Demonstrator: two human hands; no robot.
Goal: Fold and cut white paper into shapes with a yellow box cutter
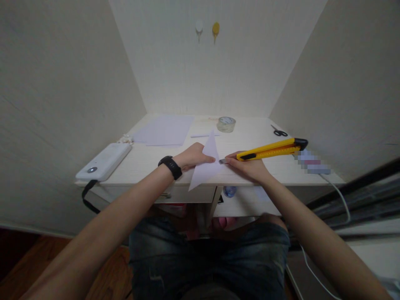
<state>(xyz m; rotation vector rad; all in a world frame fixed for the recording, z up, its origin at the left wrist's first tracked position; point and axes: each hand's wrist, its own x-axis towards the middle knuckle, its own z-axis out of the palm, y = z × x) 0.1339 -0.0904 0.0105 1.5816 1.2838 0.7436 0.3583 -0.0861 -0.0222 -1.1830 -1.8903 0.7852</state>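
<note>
Between my two hands is a white sheet of paper [206, 170], folded into a shape with pointed corners. My left hand [196, 155] grips it from the left, the thumb lying on top and the other fingers partly hidden behind. A yellow utility knife [270, 149] with black parts is held in my right hand [245, 166]. Its handle points off to the right, and its short metal blade [222, 161] is at the paper's right edge. Whether the blade is inside a fold, I cannot tell.
White paper sheets [170, 130] lie at the back left, near a narrow folded paper strip [204, 135]. Behind the hands stands a roll of clear tape [226, 124]. Black-handled scissors [280, 133] lie at right. A white power-bank-like device [104, 161] sits on the left edge.
</note>
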